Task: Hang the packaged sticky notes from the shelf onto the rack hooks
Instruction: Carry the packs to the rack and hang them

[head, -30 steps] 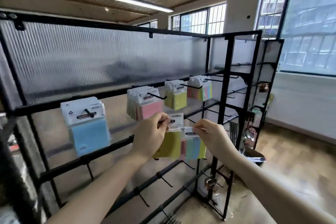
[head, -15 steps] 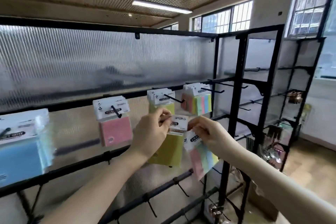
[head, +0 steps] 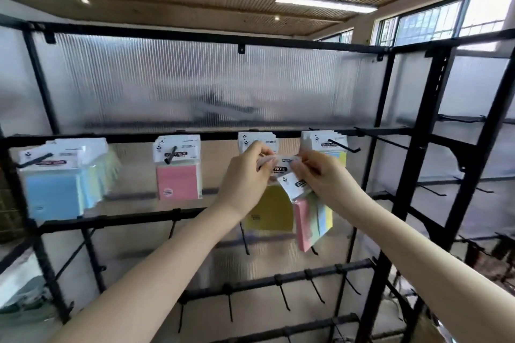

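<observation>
Yellow sticky-note pack (head: 269,210) hangs from your left hand (head: 243,184), whose fingers pinch its white header card, now raised in front of the third hook's packs (head: 257,143) on the black rack (head: 412,153), higher than half a second ago. Your right hand (head: 324,179) pinches the multicolour pack (head: 313,221), tilted just beside the yellow one. Blue packs (head: 55,192) and pink packs (head: 178,179) have come further into the head view.

bare forearms (head: 156,267), no sleeves; unadorned hands
</observation>
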The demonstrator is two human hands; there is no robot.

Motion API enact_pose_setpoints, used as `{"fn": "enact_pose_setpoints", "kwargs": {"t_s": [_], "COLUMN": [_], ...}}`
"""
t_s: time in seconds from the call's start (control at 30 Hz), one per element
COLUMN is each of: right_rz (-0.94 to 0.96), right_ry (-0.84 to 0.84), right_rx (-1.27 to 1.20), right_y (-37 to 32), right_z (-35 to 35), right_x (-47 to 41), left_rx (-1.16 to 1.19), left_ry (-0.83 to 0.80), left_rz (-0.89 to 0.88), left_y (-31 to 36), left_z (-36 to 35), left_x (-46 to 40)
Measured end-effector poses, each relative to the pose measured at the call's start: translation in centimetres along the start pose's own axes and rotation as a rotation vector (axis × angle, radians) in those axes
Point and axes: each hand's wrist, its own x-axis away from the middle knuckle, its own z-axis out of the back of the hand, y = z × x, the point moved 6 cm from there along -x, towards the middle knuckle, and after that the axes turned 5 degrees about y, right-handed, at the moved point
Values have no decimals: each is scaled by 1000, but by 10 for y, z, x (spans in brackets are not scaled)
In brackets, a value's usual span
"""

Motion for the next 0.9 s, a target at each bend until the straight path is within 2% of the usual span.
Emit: {"fn": "enact_pose_setpoints", "kwargs": {"t_s": [0.37, 0.47, 0.67, 0.9], "right_rz": [-25, -25, -33, -79], "right_ry": [2, -1, 16, 5], "right_rx": [-32, -36, -27, -65], "right_y": [23, 26, 38, 52], "right_z": [-17, -19, -20, -21], "right_x": [-42, -48, -53, -56], "left_rx": [38, 106, 78, 205], "left_ry": [-56, -88, -47, -55], "left_rz": [141, 133, 77, 112], "left_y": [-30, -35, -35, -36], "left_z": [-8, -9, -8, -16], "left_x": [-31, -33, -33, -34]}}
